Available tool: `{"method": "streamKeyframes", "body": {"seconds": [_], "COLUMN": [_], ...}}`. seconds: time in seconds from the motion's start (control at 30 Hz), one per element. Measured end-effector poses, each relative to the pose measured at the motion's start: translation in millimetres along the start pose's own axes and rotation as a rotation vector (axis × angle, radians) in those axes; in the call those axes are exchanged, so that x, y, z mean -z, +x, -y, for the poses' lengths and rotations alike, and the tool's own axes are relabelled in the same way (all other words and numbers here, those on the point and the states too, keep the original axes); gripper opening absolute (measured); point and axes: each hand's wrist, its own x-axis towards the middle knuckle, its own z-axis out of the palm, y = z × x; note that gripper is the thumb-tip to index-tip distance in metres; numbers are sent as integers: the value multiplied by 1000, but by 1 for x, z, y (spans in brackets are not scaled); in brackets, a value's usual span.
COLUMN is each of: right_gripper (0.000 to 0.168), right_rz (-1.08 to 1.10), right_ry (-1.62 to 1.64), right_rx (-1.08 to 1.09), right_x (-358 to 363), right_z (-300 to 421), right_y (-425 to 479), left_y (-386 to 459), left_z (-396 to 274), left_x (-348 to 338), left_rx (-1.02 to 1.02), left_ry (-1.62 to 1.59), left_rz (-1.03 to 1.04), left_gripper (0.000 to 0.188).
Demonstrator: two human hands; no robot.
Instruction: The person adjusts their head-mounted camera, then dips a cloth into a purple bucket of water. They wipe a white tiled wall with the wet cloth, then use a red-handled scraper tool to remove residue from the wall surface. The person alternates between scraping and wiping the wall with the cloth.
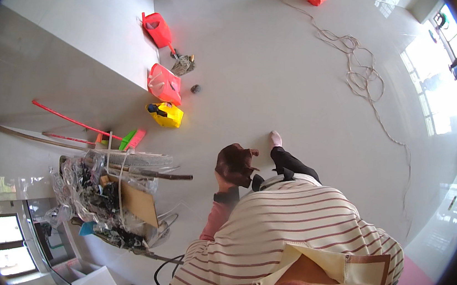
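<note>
My left hand (222, 181) is at my left side, below a dark cuff and pink sleeve. It holds a crumpled dark brown cloth-like piece (234, 164), whose exact kind I cannot tell. The piece hangs beside the front of my striped shirt (287, 215). My right hand is out of view. One of my feet (275, 139), in a pale sock or shoe, stands on the glossy floor (239, 81) ahead.
To my left stands a wheelbarrow (137, 171) heaped with plastic film (77, 185) and cardboard (138, 202). Brooms (130, 139) lie beyond it. A yellow bag (170, 116), a red bag (163, 83) and a mop head (184, 65) sit near the wall. A loose cord (357, 68) trails at right.
</note>
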Motion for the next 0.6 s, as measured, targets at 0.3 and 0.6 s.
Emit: {"method": "streamKeyframes", "body": {"seconds": [0.3, 0.6], "right_gripper": [14, 25], "right_rz": [-588, -215], "right_ry": [-400, 749], "right_rx": [585, 1108], "right_x": [491, 831], "right_z": [219, 650], "right_y": [232, 161], "left_y": [181, 334], "left_z": [-3, -2], "left_x": [-5, 79], "left_rx": [-7, 274], "left_ry": [49, 575], "left_rz": [-214, -697], "left_gripper": [26, 8]}}
